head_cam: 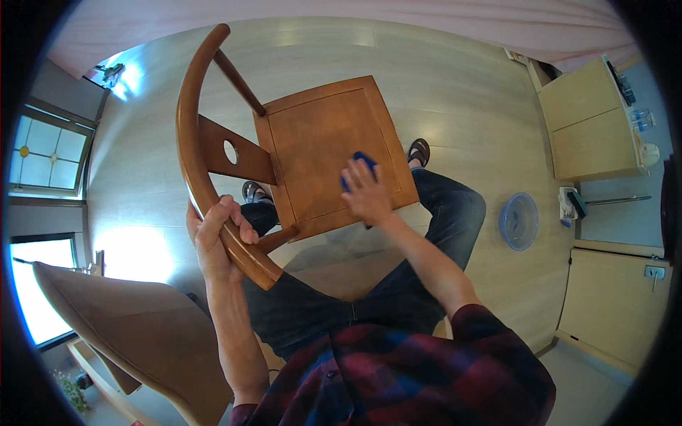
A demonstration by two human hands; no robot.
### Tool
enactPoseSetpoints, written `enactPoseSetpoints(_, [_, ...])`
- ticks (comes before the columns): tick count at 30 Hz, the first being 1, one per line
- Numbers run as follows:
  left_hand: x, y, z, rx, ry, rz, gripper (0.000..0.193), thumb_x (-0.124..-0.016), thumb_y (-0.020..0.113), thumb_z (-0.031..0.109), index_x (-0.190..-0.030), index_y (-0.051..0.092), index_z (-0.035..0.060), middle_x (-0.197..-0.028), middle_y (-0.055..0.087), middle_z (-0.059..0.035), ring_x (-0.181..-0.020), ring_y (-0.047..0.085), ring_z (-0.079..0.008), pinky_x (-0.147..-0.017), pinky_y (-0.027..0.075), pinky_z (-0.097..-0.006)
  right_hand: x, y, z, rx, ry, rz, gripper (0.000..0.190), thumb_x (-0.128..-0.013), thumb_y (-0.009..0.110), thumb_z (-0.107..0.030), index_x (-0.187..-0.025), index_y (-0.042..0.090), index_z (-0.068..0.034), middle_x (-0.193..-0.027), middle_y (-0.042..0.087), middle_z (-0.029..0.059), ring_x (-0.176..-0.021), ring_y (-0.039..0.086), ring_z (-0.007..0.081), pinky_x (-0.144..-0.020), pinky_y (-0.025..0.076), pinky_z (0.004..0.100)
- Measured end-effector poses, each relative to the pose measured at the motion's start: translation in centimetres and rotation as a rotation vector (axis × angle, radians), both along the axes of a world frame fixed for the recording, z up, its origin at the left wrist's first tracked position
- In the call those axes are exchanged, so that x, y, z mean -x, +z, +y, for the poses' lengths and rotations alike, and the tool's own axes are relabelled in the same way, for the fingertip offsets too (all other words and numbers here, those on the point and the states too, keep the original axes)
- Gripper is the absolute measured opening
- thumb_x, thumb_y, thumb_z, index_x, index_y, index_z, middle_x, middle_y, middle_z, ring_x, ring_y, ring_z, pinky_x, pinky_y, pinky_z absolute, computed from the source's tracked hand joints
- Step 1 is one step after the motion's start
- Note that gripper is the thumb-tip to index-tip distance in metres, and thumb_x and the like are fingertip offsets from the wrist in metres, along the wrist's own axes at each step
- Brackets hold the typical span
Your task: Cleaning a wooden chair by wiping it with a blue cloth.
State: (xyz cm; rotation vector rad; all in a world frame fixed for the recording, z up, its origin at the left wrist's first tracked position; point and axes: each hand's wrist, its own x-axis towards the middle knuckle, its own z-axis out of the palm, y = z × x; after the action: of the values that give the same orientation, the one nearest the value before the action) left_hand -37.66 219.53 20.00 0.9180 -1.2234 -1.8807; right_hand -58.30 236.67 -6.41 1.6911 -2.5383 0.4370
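Note:
A brown wooden armchair [319, 138] stands before me, between my knees, its seat facing up. My left hand [218, 234] is wrapped around the curved top rail [191, 138] near its lower end. On the seat, my right hand [367, 191] presses a dark blue cloth or pad [363, 158] flat against the wood near the edge closest to me. The fingers cover much of the blue thing, so its exact kind is unclear. A back splat [240, 152] with an oval hole joins the rail to the seat.
A clear bluish plastic basin [518, 221] sits on the pale floor [469, 117] to the right. Beyond it are a light wooden cabinet [591, 128] and a long-handled brush or mop [578, 204]. A tan upholstered chair [138, 325] stands at lower left. Pink curtain [373, 10] hangs ahead.

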Motion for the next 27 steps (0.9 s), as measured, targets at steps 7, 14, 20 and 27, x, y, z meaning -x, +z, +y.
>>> enactPoseSetpoints(7, [0.0,-0.2,-0.4,-0.081,0.035,0.036,0.027,-0.086,0.064,0.006,-0.103,0.044,0.0023,-0.066,0.055,-0.0088,-0.042,0.056,-0.0173,-0.038,0.052,-0.0308,7.2,-0.6,3.8,0.183,-0.473,0.026,0.056,-0.097,0.053,-0.04,-0.137,0.049,-0.001,-0.142,0.049,0.0242,-0.134,0.045,0.0392,-0.106,0.04,0.0529])
enactPoseSetpoints(14, [-0.4,0.3,-0.5,-0.019,0.009,-0.012,0.026,-0.09,0.066,0.013,-0.101,0.046,0.0017,-0.068,0.056,-0.0056,-0.045,0.058,-0.0121,-0.039,0.054,-0.0258,10.7,-2.5,6.5,0.12,-0.611,-0.488,0.058,-0.092,0.061,-0.051,-0.114,0.058,0.003,-0.095,0.07,0.0249,-0.088,0.068,0.0436,-0.079,0.053,0.0521])
enactPoseSetpoints(20, [-7.5,-0.4,-6.1,0.117,0.105,-0.24,0.028,-0.087,0.069,0.016,-0.106,0.051,0.0047,-0.072,0.06,-0.004,-0.049,0.058,-0.012,-0.041,0.052,-0.025,10.2,2.4,2.8,0.179,-0.486,-1.738,0.046,-0.075,0.083,-0.023,-0.109,0.065,0.002,-0.092,0.069,0.0108,-0.089,0.066,0.021,-0.084,0.05,0.034])
enactPoseSetpoints(27, [-15.3,-2.9,-18.5,0.374,0.114,-0.837,0.022,-0.092,0.063,0.023,-0.1,0.063,0.0024,-0.075,0.062,-0.0059,-0.059,0.06,-0.0141,-0.052,0.051,-0.0259,2.6,2.4,-4.6,0.554,-0.426,-1.68,0.019,-0.065,0.074,-0.008,-0.08,0.063,-0.006,-0.07,0.06,0.0015,-0.058,0.056,0.013,-0.055,0.044,0.0296])
